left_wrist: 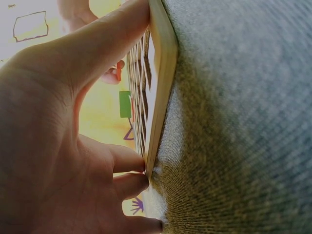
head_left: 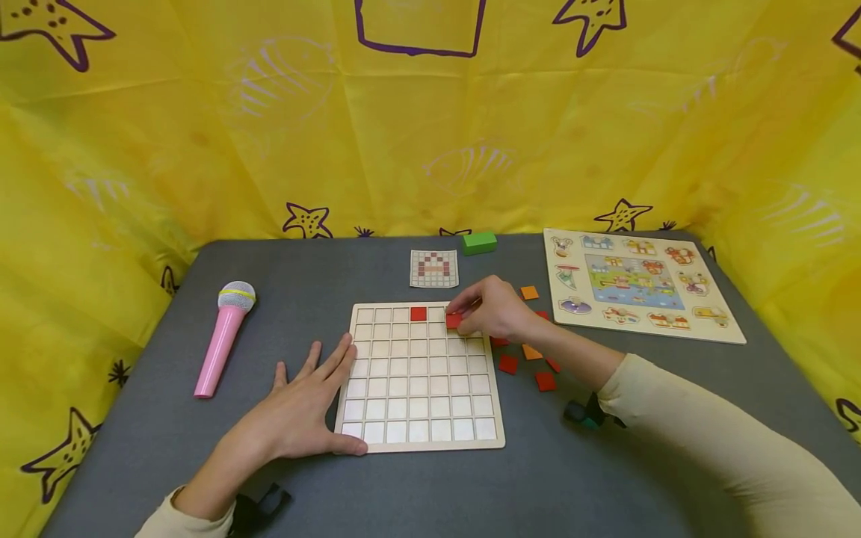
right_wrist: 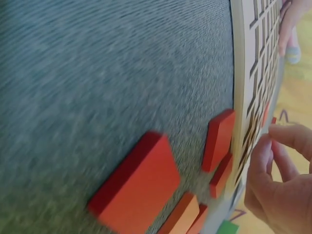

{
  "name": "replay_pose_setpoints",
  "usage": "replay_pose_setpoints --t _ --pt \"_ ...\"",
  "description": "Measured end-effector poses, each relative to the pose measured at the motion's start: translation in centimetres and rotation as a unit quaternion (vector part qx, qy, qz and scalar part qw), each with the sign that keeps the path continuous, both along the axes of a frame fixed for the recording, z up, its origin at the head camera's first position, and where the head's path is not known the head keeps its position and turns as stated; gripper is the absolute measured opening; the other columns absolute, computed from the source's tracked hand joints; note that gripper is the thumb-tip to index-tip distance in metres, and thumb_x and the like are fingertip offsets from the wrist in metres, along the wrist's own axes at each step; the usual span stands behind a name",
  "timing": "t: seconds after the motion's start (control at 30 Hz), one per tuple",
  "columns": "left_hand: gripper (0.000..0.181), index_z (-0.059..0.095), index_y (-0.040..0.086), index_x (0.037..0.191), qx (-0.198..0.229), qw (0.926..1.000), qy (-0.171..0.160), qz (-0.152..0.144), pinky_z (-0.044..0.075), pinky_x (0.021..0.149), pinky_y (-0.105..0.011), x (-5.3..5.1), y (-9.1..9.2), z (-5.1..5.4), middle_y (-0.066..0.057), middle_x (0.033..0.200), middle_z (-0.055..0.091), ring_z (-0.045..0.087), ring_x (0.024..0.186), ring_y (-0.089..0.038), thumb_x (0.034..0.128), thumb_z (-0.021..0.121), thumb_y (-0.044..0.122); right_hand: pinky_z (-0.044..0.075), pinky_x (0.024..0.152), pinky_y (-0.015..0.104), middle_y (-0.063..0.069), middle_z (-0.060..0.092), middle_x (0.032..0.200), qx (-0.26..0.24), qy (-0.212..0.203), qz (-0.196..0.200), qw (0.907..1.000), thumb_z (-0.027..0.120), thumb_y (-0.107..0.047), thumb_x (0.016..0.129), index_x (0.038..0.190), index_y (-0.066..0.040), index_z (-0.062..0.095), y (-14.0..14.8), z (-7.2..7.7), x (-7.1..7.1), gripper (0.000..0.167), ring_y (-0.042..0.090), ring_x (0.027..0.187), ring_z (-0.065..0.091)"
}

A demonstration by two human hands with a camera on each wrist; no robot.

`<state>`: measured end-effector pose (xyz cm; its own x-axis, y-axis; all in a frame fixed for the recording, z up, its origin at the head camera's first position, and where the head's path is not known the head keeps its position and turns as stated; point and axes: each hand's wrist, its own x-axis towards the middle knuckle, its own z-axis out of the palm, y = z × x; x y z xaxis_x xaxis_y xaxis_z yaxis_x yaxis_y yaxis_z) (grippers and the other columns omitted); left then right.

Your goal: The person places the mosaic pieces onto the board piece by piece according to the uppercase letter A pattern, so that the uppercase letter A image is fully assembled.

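My right hand (head_left: pixel 494 308) pinches a red square tile (head_left: pixel 454 320) over the top row of the wooden grid board (head_left: pixel 499 418), right of centre. Another red tile (head_left: pixel 418 314) lies in a top-row cell, left of the held one. My left hand (head_left: pixel 303 411) rests at the board's left side, thumb at the near left corner and fingers spread along the edge. In the left wrist view the thumb and fingers of this hand (left_wrist: pixel 63 112) touch the board's rim (left_wrist: pixel 163 83). The right wrist view shows the right hand's (right_wrist: pixel 285 180) thumb and finger pinched together above the board.
Loose red tiles (head_left: pixel 545 382) and orange tiles (head_left: pixel 529 293) lie right of the board. Behind it are a small pattern card (head_left: pixel 433 269) and a green block (head_left: pixel 480 243). A pink toy microphone (head_left: pixel 225 340) lies at left, a picture puzzle board (head_left: pixel 646 332) at right.
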<state>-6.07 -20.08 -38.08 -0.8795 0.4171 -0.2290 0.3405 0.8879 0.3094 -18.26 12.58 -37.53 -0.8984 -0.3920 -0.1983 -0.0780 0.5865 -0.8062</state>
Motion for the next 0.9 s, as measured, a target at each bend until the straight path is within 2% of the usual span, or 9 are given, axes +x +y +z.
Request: replay_pose_setpoints --t 0.5,0.9 --pt "0.139 0.021 0.008 0.167 -0.002 1.0 0.002 -0.002 0.016 0.099 -0.093 0.1 0.0 -0.1 -0.008 0.176 0.013 0.019 0.155 -0.056 0.0658 0.076 0.086 0.057 0.072 0.03 0.003 0.078 0.089 0.007 0.009 0.016 0.9998 0.081 0.002 0.074 0.098 -0.011 0.084 -2.3 -0.4 0.0 0.028 0.016 0.082 0.069" --pt "0.139 0.021 0.009 0.167 0.001 1.0 -0.003 0.0 0.014 0.099 -0.093 0.1 -0.1 -0.1 -0.007 0.177 0.011 0.017 0.155 -0.056 0.0661 0.075 0.086 0.055 0.069 0.028 0.001 0.076 0.084 0.021 0.011 0.015 0.9996 0.081 0.004 0.074 0.097 -0.011 0.084 -2.9 -0.6 0.0 0.028 0.017 0.079 0.066"
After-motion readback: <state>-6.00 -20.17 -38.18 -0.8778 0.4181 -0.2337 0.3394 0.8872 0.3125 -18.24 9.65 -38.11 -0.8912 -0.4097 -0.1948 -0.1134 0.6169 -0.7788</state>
